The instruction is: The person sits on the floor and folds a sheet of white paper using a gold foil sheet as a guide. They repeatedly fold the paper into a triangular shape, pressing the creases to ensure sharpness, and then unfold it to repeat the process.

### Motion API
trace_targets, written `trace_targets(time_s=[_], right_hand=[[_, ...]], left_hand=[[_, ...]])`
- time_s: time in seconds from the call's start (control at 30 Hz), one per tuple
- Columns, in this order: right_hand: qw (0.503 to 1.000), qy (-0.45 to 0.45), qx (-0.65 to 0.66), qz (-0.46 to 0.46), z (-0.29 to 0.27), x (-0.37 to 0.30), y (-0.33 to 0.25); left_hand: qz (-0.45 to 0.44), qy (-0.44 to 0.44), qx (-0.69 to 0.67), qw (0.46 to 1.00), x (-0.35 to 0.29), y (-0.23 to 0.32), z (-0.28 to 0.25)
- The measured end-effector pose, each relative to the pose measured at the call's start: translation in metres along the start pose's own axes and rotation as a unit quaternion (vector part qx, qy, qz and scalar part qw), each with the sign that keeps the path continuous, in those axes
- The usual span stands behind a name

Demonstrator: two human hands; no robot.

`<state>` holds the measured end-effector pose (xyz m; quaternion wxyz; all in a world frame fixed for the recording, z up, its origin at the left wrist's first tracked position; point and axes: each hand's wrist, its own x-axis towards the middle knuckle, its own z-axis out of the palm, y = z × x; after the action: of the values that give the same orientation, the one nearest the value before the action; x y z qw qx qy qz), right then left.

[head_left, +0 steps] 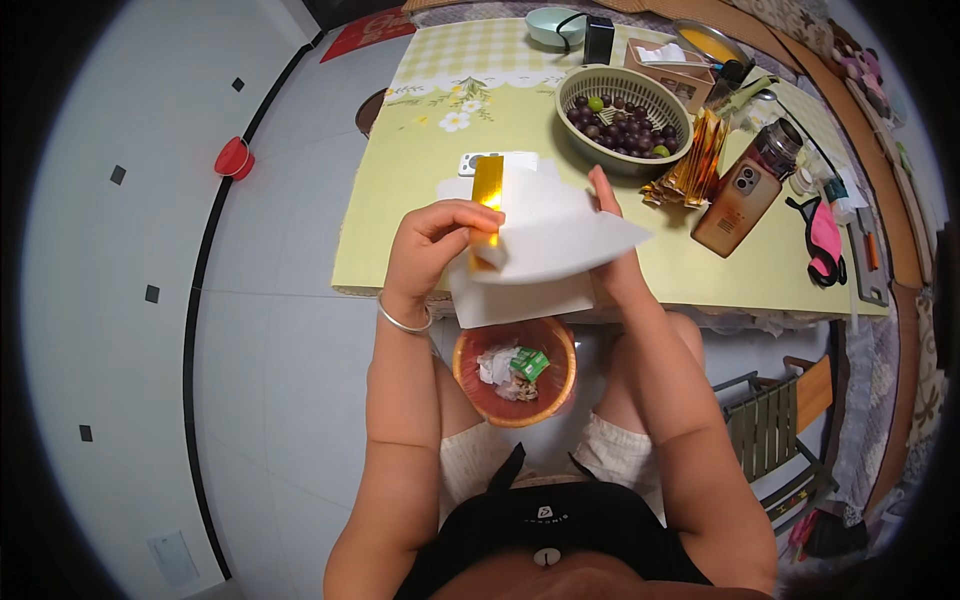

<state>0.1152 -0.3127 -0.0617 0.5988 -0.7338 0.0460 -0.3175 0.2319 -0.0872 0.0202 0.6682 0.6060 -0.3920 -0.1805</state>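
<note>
My left hand (440,245) is closed, thumb and fingers pinching a shiny gold strip (487,185) along the left edge of white paper (560,240). The paper's free side curls out to a point on the right, slightly blurred. Behind that side rises my right hand (615,245), its visible finger stretched upward; the paper hides part of it. Another white sheet (520,300) lies underneath, at the table's front edge. A white device (475,163) shows partly just beyond the paper. Several gold foil packets (695,165) lie bunched to the right of my right hand.
Grapes fill a colander (625,150) on the table (400,230). Nearby lie a phone (738,208), a dark-lidded jar (778,145) and a pink eye mask (822,240). A lined waste bin (515,405) stands between my knees, and a folding chair (765,430) at the right.
</note>
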Motion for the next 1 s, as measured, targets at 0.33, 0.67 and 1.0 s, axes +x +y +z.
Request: trace_targets(time_s=[0.33, 0.67, 1.0], right_hand=[[0.861, -0.081, -0.407, -0.293, 0.0, -0.013, -0.046], [0.842, -0.168, -0.456, -0.235, 0.013, -0.033, -0.058], [0.873, -0.215, -0.373, -0.227, 0.006, -0.031, -0.062]], left_hand=[[-0.047, -0.029, 0.356, 0.933, -0.029, -0.023, -0.003], [0.106, -0.022, 0.567, 0.817, -0.073, -0.016, 0.073], [0.071, 0.009, 0.494, 0.867, -0.079, -0.015, 0.044]])
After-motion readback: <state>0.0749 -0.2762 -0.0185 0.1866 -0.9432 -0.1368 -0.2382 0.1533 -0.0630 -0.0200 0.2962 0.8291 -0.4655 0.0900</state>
